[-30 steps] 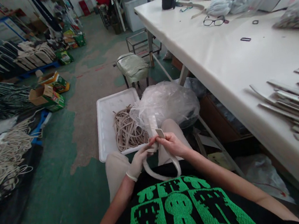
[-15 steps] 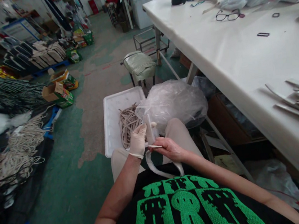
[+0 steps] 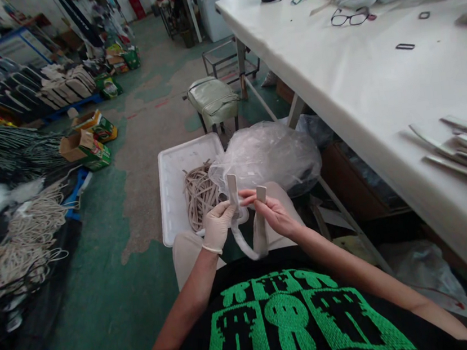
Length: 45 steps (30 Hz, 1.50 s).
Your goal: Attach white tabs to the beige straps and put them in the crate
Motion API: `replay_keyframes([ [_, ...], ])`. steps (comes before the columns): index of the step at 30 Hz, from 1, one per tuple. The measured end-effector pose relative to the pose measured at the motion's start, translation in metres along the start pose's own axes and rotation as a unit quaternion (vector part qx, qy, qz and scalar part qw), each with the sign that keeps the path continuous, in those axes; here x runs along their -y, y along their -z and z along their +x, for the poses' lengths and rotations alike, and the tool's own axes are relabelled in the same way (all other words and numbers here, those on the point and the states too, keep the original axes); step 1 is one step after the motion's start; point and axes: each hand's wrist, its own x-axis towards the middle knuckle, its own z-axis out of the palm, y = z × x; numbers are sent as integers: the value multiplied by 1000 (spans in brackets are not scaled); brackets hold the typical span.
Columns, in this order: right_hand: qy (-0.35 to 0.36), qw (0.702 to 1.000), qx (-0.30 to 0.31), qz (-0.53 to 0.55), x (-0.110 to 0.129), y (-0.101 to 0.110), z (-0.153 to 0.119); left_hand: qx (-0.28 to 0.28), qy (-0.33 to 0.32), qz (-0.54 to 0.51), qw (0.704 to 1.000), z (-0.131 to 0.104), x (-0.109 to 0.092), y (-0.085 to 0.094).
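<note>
A pale grey webbing strap (image 3: 259,234) hangs in a loop over my lap, both its ends pointing up. In my gloved left hand (image 3: 216,226), one end is pinched between thumb and fingers. My bare right hand (image 3: 278,214) grips the other end, a little to the right and lower. The right fingertips reach across toward the left-held end; whether they touch it I cannot tell. Just beyond my hands, a white plastic bin (image 3: 164,206) holds a tangle of beige straps (image 3: 199,193). A large clear plastic bag (image 3: 271,150) rests against the bin's right side.
To the right, a white-topped table (image 3: 349,75) carries straps (image 3: 465,158), eyeglasses (image 3: 349,17) and a dark slide buckle (image 3: 405,46). A padded stool (image 3: 213,101) stands ahead. Bundled cords (image 3: 30,220) and open cartons (image 3: 86,150) lie on the left.
My right hand has risen and moved right, bringing one strap end upright beside the other. The strap's loop now hangs between my hands. The view has shifted slightly.
</note>
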Motion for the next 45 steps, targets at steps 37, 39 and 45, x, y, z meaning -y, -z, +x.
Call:
replay_keyframes([
  [37,-100,980,-95,146,-7,8,23,209,65,228,949,-21,51,-8],
  [39,-93,984,-89,122,-9,9,20,209,80,199,954,-22,58,-7],
  [45,-69,995,-56,47,-22,19,7,172,114,116,972,-25,81,4],
])
